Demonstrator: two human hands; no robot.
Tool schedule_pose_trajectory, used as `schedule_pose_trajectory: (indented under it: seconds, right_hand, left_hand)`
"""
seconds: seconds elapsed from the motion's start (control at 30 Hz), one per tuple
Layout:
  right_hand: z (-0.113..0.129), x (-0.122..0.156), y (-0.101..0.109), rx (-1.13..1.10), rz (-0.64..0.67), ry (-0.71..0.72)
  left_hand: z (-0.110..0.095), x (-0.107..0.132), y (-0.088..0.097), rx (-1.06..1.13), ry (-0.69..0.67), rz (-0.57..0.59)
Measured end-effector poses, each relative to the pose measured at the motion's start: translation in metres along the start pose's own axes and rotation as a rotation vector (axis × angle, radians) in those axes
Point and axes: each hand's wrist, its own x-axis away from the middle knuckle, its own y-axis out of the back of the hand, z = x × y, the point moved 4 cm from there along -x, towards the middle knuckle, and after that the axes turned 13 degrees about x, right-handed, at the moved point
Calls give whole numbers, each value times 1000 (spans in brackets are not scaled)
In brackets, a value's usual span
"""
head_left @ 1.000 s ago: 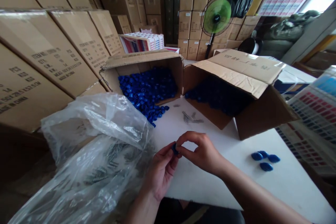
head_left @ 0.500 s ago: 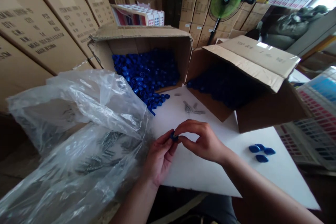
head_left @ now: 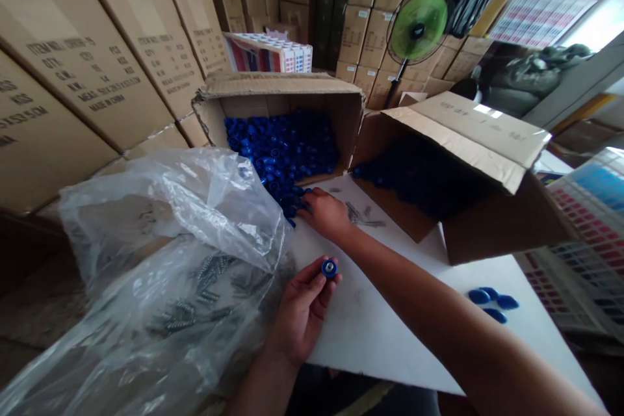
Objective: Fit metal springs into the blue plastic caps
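Blue cap (head_left: 324, 272), one: held over the near part of the white tabletop (head_left: 380, 331), pinched between thumb and fingers of the left hand (head_left: 297, 318), hollow end up, a pale metallic insert (head_left: 329, 267) within, apparently a spring. Right hand (head_left: 327, 213), one: fingertips at the near edge of the blue pile (head_left: 273, 156); whether they grip a piece cannot be told.

Hazards, as judged: a slack or tilted left pinch could let the insert slip out; a careless rake at the loose pile could scatter caps across the tabletop; the right forearm or wrist, passing low, could sweep the loose springs (head_left: 374, 223) aside.

Counts:
- Cartons with open mouths, two: left carton (head_left: 283, 83), right carton (head_left: 487, 133); blue pieces in each, beyond counting.
- Blue lens-shaped pieces (head_left: 507, 301) at right, four, grouped.
- Loose springs, several, overlapping; one lone spring (head_left: 335, 190) farther off.
- Clear plastic bag (head_left: 195, 188) at left, seemingly one; bagged springs (head_left: 212, 270), many, uncounted.
- Green-bladed fan (head_left: 419, 26), far, one.
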Motion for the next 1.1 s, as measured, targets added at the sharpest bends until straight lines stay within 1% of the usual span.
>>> schedule_pose_trajectory:
  seconds: [0.1,0.17,0.23,0.3,0.33,0.37,0.4,0.47,0.63,0.7,0.83,0.93,1.03,1.1]
  right_hand:
    - [0,5,-2,-80,-10,17]
    - [-5,18,1,-215,-19,1]
    - [-14,38,8,-509,-5,-40]
    - [-22,62,17,-866,61,-72]
    - [-24,74,21,-984,108,-79]
    - [-26,84,24,-1053,151,-85]
    - [-28,91,26,-1084,180,-98]
    - [-33,99,26,-1092,187,-144]
    - [-49,95,6,-1055,160,-356]
    - [-55,94,3,-1065,161,-398]
    - [-63,99,3,-1202,193,-403]
    - [-69,103,3,-1263,213,-383]
    - [-73,107,5,-1299,160,-337]
    - [-72,111,11,-1284,128,-287]
  left_hand:
    - [0,1,0,13,5,19]
    - [1,0,0,19,9,35]
    - [1,0,-1,12,12,42]
    - [1,-1,-2,-2,12,45]
    - [1,-1,-2,-10,9,44]
    - [1,-1,-3,-18,6,43]
    - [0,0,-3,-24,3,41]
    - [-1,0,-4,-33,-4,41]
    - [-1,1,-3,-40,3,64]
    - [-1,0,-2,-35,-3,60]
    - [-1,-2,-3,-45,-25,38]
    - [-2,-2,-3,-49,-35,31]
    - [-2,-1,-2,-54,-46,25]
    - [-2,0,-1,-58,-45,24]
